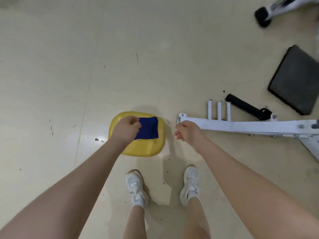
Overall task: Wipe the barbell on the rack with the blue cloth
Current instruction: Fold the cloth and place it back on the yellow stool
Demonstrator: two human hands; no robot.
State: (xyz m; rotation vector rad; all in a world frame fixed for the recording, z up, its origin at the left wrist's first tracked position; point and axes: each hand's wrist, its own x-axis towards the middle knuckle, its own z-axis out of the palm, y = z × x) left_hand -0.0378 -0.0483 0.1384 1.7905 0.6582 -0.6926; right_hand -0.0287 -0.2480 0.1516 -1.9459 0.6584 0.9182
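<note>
Over yellow stool (146, 149), L hand (126, 129) pinches blue cloth (148, 128); R hand (187, 131) curled, empty.

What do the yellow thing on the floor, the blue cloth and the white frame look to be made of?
The yellow seat looks like moulded plastic: smooth, glossy, with rounded edges. The blue cloth, pinched by the left hand, seems a soft woven fabric: matte and draping. The white frame is probably painted metal: straight box section with bolts.
</note>
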